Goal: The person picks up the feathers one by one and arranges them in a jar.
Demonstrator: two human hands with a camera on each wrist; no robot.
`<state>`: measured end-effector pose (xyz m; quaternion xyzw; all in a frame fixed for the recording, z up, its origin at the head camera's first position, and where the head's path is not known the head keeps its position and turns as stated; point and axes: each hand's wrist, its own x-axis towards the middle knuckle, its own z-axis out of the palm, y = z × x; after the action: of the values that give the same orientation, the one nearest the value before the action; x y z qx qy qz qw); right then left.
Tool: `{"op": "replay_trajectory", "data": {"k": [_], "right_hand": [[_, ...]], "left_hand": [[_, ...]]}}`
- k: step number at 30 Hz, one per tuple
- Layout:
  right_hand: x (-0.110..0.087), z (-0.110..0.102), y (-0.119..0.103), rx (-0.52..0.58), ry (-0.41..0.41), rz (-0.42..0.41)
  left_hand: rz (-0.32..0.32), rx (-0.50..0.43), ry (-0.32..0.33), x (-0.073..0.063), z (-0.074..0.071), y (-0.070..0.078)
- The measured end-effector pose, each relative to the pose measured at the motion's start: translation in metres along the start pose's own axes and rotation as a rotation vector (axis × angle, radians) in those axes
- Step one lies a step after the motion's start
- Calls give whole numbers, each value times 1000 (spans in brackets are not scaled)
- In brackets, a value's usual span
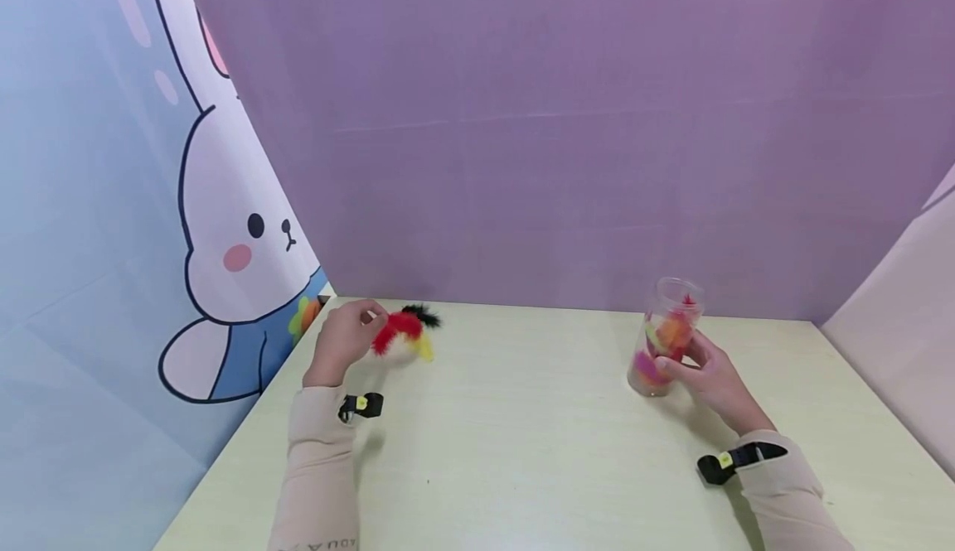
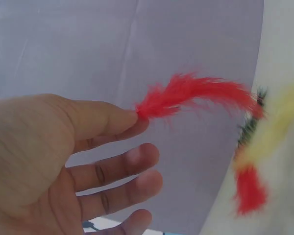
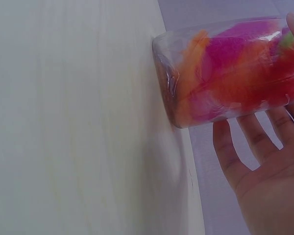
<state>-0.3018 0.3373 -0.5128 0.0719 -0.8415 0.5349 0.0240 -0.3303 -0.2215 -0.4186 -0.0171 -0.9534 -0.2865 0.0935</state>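
Between thumb and index finger, my left hand (image 1: 346,342) pinches the end of a red feather (image 2: 201,92), its other fingers loosely bent. The feather curves out to the right above the table. Just beyond it lie a yellow feather (image 2: 277,128), a black feather (image 1: 424,316) and another red tuft (image 2: 251,192). On the right, my right hand (image 1: 718,381) holds a clear jar (image 1: 677,290) round its side, thumb in front. Orange, magenta, red and green feathers (image 3: 245,68) fill much of the jar. In the head view the jar leans slightly right, its base at the tabletop.
The pale table (image 1: 507,435) stretches between the two hands. A purple cloth backdrop (image 1: 567,137) rises behind its far edge. To the left hangs a blue cloth with a printed rabbit (image 1: 231,219); a white panel (image 1: 903,311) stands at the right.
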Motion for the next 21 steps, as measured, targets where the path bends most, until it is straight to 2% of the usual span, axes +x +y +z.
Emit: {"op": "replay_trajectory", "data": {"k": [6,13,21], "right_hand": [[2,1,7,44,-12,0],[1,2,8,45,-8,-1],[3,2,5,38,-11,2]], "left_hand": [[72,-16,53,0,9,17],[173,-50,107,2,24,38],[281,-215,130,0,32,55]]}}
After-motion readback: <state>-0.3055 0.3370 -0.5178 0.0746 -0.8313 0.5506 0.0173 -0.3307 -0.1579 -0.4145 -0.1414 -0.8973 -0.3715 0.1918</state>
